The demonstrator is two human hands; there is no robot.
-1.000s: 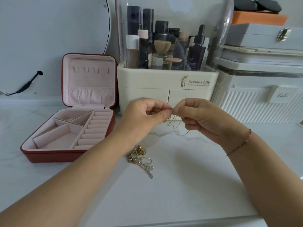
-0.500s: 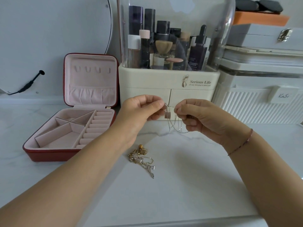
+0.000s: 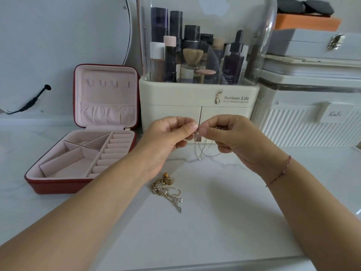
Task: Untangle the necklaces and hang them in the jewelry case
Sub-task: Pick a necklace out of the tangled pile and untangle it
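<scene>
Left hand [image 3: 166,137] and right hand [image 3: 232,139] meet above the table [image 3: 224,212], fingers [image 3: 188,127] of both pinching one silver necklace [image 3: 204,152]. Its loops hang just below the fingers. Tangled gold necklaces [image 3: 168,190] lie beneath the left fingers. The open jewelry case [image 3: 58,185] stands well left.

Your marble counter [image 3: 224,222]: open jewelry case [image 3: 58,185] L, necklace tangle [image 3: 166,189] ctr, cosmetics organizer [image 3: 195,102] & ribbed box [image 3: 302,132] at rear.
</scene>
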